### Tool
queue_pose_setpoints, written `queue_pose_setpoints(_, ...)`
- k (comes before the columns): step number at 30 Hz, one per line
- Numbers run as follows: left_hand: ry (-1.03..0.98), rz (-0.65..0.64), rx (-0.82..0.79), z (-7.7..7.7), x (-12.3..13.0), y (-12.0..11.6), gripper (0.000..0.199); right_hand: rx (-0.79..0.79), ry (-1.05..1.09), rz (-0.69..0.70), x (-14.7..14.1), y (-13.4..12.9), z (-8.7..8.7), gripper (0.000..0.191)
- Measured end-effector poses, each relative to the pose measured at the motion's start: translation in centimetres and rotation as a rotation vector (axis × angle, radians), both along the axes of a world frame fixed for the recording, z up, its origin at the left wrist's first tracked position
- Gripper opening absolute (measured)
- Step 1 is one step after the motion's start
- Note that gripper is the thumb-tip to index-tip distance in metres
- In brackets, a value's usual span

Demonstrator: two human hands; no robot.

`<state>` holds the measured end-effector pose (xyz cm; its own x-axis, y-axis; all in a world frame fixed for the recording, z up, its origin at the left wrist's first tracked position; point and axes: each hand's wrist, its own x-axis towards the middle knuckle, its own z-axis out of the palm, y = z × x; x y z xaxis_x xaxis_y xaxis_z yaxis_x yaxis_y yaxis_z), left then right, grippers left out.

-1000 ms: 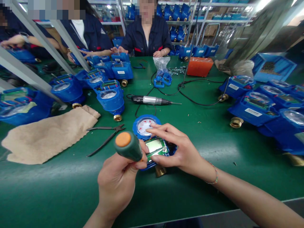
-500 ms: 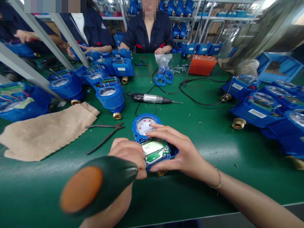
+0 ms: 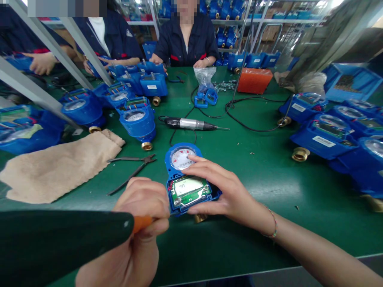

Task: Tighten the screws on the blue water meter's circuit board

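In front of me on the green table lies a blue water meter (image 3: pixel 184 158) with a white dial, an exposed green circuit board and a small lit display (image 3: pixel 189 186). My right hand (image 3: pixel 221 185) grips its right side, fingers near the dial and thumb along the lower edge. My left hand (image 3: pixel 143 203) is closed around a screwdriver (image 3: pixel 74 239) with a thick dark green handle and an orange part by my fingers. Its thin tip is at the lower left edge of the housing; whether it touches is hard to see. A brass fitting (image 3: pixel 200 218) shows under the meter.
Cutting pliers (image 3: pixel 134 171) and a beige cloth (image 3: pixel 62 165) lie left. Beyond are an electric screwdriver (image 3: pixel 191 124) with a cord, a plastic bag (image 3: pixel 205 77) and an orange box (image 3: pixel 255 80). Several blue meters (image 3: pixel 324 135) stand on both sides. Co-workers (image 3: pixel 187 42) sit opposite.
My left hand has drawn back left and tilted the screwdriver, uncovering the board's left corner. My right hand still holds the meter. At far left, a co-worker's hand has moved.
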<state>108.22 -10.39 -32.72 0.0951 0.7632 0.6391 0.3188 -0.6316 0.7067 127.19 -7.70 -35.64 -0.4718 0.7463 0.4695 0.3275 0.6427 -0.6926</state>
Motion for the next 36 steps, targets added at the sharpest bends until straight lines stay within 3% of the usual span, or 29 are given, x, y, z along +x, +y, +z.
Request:
queue_pose_setpoints(7,0.069,-0.045,-0.064,-0.7,-0.8,-0.2,0.02,0.0,0.014,-0.015,-0.2,-0.1,-0.1,0.061)
queue_pose_setpoints(12,0.152,0.087,-0.04,-0.8,-0.1,0.2,0.022,0.003,0.059,-0.03,-0.4,-0.1,-0.1,0.061)
queue_pose_setpoints(19,0.175,0.085,-0.055,-2.3,0.5,0.4,0.017,-0.015,0.057,-0.047,-0.6,-0.2,0.0,0.059)
queue_pose_setpoints(24,0.146,0.001,-0.059,-3.3,-1.0,0.1,0.004,0.001,0.05,-0.061,-0.6,-0.3,0.0,0.061)
queue_pose_setpoints(30,0.199,-0.185,-0.038,-2.2,-2.3,0.5,0.011,0.023,0.001,-0.067,-0.7,0.1,-0.2,0.065)
queue_pose_setpoints(36,-0.042,-0.225,-0.108,-2.5,-1.5,0.5,0.017,0.022,0.003,-0.062,-1.0,0.4,-0.4,0.072)
